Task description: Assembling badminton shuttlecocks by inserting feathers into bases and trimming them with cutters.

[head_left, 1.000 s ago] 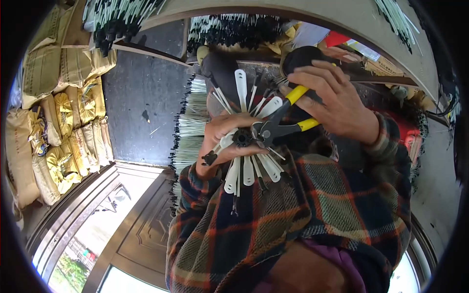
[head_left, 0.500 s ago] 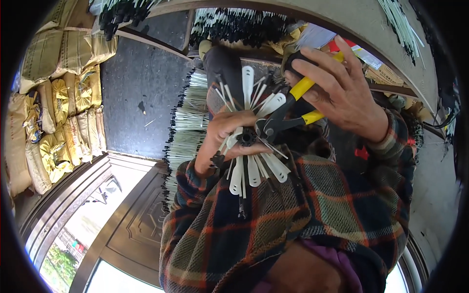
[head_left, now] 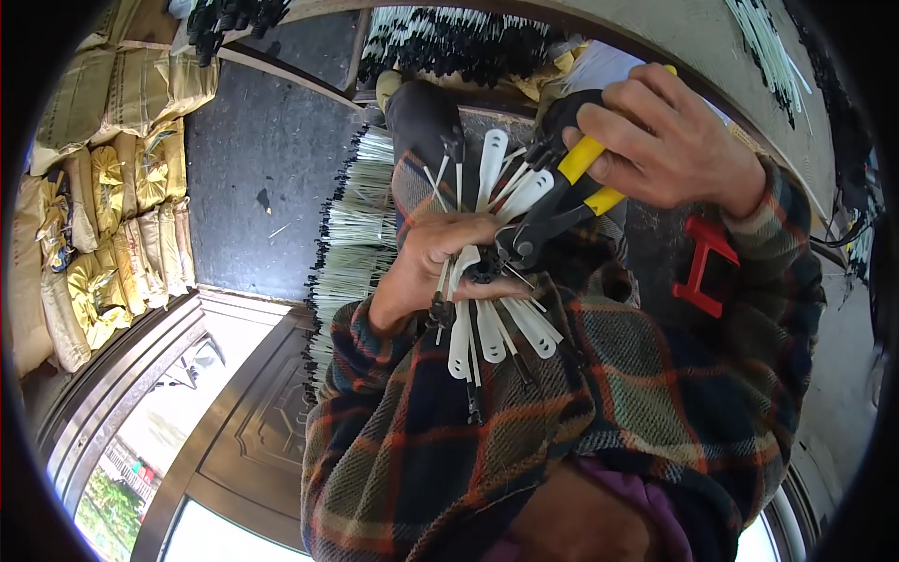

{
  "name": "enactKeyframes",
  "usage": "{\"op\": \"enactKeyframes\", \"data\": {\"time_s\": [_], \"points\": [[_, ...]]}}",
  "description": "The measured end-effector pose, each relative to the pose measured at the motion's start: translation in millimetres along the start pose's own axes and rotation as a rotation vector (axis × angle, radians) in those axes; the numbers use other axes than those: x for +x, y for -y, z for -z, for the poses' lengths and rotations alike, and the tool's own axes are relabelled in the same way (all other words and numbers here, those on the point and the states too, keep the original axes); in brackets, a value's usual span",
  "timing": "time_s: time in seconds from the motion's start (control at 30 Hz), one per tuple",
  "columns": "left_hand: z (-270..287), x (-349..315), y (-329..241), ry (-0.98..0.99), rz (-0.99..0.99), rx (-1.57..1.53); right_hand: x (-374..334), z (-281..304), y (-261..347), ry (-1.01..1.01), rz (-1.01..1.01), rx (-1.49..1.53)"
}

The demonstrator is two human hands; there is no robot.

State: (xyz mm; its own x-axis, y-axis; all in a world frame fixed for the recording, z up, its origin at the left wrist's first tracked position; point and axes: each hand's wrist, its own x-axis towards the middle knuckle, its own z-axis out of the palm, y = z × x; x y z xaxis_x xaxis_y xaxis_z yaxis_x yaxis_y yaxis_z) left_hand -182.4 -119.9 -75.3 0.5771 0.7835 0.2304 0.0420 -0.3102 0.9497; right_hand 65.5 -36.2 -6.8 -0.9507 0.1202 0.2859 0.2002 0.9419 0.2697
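Note:
My left hand (head_left: 421, 258) is closed around a black ribbed hub (head_left: 482, 270), from which white flat strips with holes (head_left: 489, 337) and thin white rods with black ends spread out like spokes. My right hand (head_left: 670, 140) grips a pair of cutting pliers (head_left: 582, 159) by its yellow handles, mostly the upper one. The dark pliers head rests against the hub, close to my left fingertips. Whether the jaws have hold of a rod is hidden. The spoked piece lies above my lap, in front of the plaid jacket.
Bundles of white rods with black ends (head_left: 356, 234) are stacked left of my leg, and more (head_left: 449, 47) lie beyond my feet. A bench edge (head_left: 599, 23) crosses the top. Tan sacks (head_left: 84, 103) stand far left, near a brown door (head_left: 262, 412). A red frame (head_left: 702, 281) is beside my right arm.
My right hand's spread fingers have curled around the pliers handle. The pliers and spoked piece have shifted slightly right. More of the red frame shows beside my right arm.

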Motion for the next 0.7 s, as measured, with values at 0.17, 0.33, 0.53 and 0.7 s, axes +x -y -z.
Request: {"op": "enactKeyframes", "data": {"time_s": [0.17,0.33,0.53,0.7], "points": [[-1,-4,5,0.008,-0.056,-0.022,1,-9,-8,-0.03,0.062,0.014],[0,-6,3,-0.034,-0.022,0.012,4,-12,-11,-0.069,0.077,-0.012],[-4,-8,-2,-0.239,0.084,0.16,2,-22,30,-0.185,-0.228,-0.463],[-2,-5,-7,-0.237,0.142,0.006,4,-26,58,-0.219,-0.39,-0.522]]}}
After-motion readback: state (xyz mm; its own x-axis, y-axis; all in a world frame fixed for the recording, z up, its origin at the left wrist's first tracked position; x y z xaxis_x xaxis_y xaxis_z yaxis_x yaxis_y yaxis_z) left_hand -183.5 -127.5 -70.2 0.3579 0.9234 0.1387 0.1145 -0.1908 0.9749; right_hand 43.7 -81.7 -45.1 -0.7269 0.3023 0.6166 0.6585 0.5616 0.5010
